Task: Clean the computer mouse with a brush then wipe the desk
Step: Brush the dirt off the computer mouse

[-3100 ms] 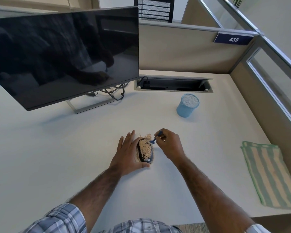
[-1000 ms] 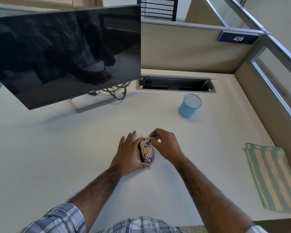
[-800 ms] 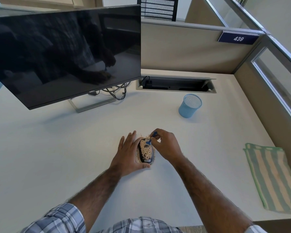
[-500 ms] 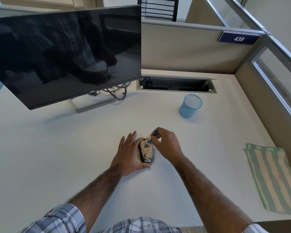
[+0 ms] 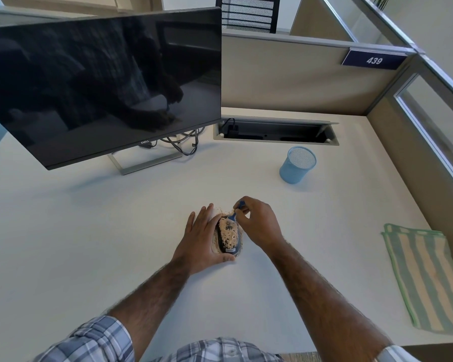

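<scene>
A dark computer mouse (image 5: 228, 237), covered in tan crumbs, lies on the white desk (image 5: 89, 244) in front of me. My left hand (image 5: 200, 237) rests flat against its left side with the thumb under its near end, holding it steady. My right hand (image 5: 256, 220) pinches a small blue brush (image 5: 235, 212), whose tip touches the far end of the mouse. Loose crumbs lie around the mouse, mostly at its far end. A green and beige striped cloth (image 5: 426, 275) lies folded at the right edge of the desk.
A dark Dell monitor (image 5: 102, 84) stands at the back left with cables behind its stand. A blue mesh cup (image 5: 297, 164) sits back right, in front of an open cable tray (image 5: 275, 131). Cubicle panels close the back and right sides.
The brush has moved from the middle of the mouse up to its far end. More dark patches show through the crumbs than three seconds ago. My left hand has stayed in place.
</scene>
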